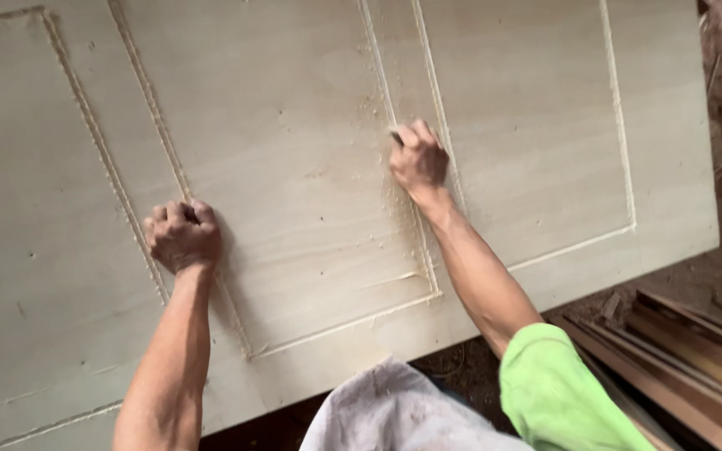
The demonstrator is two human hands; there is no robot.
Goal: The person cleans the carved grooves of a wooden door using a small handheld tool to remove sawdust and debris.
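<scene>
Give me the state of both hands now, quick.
Left hand: closed in a fist, resting on the wooden door panel; nothing visible in it.
Right hand: closed on a small dark object, mostly hidden, at a carved groove.

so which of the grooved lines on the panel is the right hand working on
The right hand sits on the double groove running down the middle of the wooden panel, gripping a small dark tool; the left hand rests by another groove.

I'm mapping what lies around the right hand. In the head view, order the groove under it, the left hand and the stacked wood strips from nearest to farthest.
From the right hand:
1. Groove, directly under the hand, touching it.
2. Left hand, across the panel to the left and lower.
3. Wood strips, on the floor at the lower right, off the panel.
</scene>
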